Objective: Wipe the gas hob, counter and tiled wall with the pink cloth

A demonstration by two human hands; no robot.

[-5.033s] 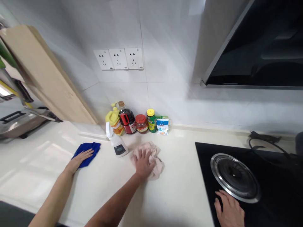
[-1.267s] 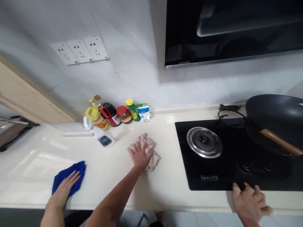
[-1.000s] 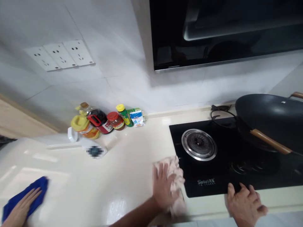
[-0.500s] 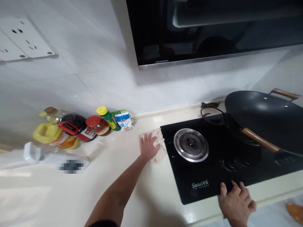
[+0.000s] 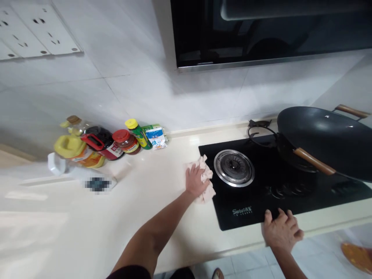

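My left hand [image 5: 196, 181] holds a pale pink cloth [image 5: 207, 192] down against the white countertop [image 5: 162, 186]. Its fingers lie over the crumpled cloth, part of which is hidden under the palm. The cloth reaches the left edge of the black glass gas stove [image 5: 232, 217] and slightly overlaps it. My right hand [image 5: 281, 230] rests at the front edge of the counter, fingers apart, with the fingertips at the stove's front border. Nothing shows in that hand.
A dark wok [image 5: 325, 135] with wooden handles sits on the right burner; the left burner [image 5: 234, 167] is bare. Along the wall stand a red-lidded jar [image 5: 126, 141], a green bottle [image 5: 141, 135], a packet [image 5: 157, 138] and several oil or sauce bottles. A white spray bottle [image 5: 78, 172] lies nearer.
My left hand has slid the cloth toward the stove, so it now overlaps the stove's left edge. The camera view has shifted and shows more floor. My right hand stays at the counter edge.
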